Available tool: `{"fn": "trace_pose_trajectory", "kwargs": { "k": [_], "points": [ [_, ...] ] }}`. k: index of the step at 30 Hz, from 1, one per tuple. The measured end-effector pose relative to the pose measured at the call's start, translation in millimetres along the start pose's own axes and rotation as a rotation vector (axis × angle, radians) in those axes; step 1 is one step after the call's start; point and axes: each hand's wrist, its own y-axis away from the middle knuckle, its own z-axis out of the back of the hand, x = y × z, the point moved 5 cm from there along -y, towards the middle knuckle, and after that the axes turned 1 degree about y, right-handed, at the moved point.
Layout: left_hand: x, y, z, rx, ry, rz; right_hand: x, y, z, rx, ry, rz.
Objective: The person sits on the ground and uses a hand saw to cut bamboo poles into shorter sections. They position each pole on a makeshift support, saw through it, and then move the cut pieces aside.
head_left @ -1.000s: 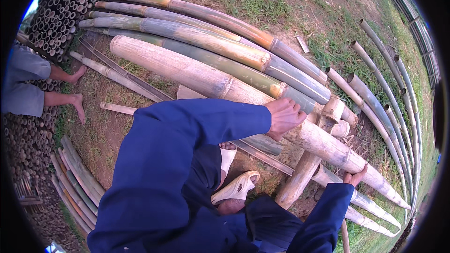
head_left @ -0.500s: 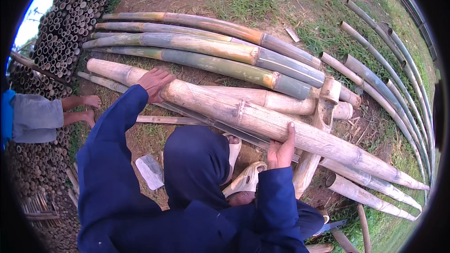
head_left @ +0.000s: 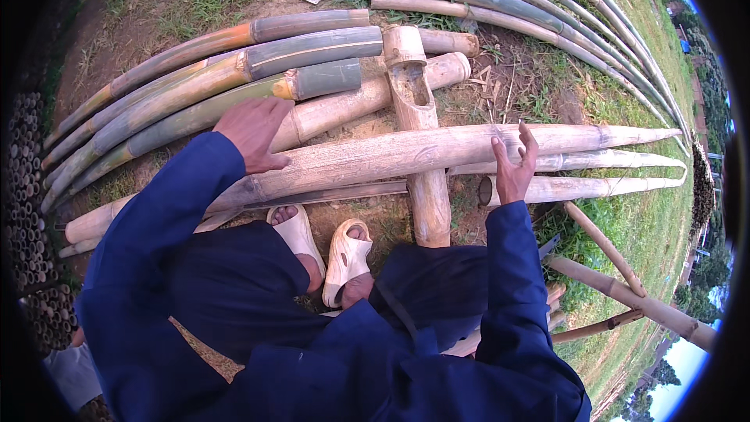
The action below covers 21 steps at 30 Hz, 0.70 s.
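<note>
A long pale bamboo pole (head_left: 367, 158) lies across in front of me, over a notched upright bamboo piece (head_left: 429, 207). My left hand (head_left: 254, 134) is at the pole's far side, left of the middle, fingers stretched and thumb apart. Whether its palm touches the pole cannot be made out. On the right, my right hand (head_left: 513, 172) is open at the pole's near side, fingers pointing up and spread, and grips nothing. Behind the pole, a second pale bamboo pole (head_left: 375, 99) slants past the notched piece.
Several green and orange-brown bamboo poles (head_left: 305, 78) lie at the far left. More long poles (head_left: 531, 19) stretch along the grass at far right. A hollow pole end (head_left: 500, 191) points towards my right arm. Bamboo supports (head_left: 625, 297) stand at right; stacked bamboo (head_left: 27, 187) is at left.
My view has swung to the right. Both hands have loosened from the pole and sit farther right along it. The other person's legs at left have mostly gone out of view.
</note>
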Motion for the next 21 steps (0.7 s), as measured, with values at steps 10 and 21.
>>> {"fn": "trace_pose_trajectory", "kwargs": {
  "k": [10, 21],
  "points": [
    [-119, -93, -104, -0.115, 0.172, -0.068, -24, -43, -14, 0.674, 0.765, 0.625],
    [-111, -47, -40, -0.157, 0.192, -0.220, 49, -53, 2, 0.773, 0.687, 0.695]
  ]
}}
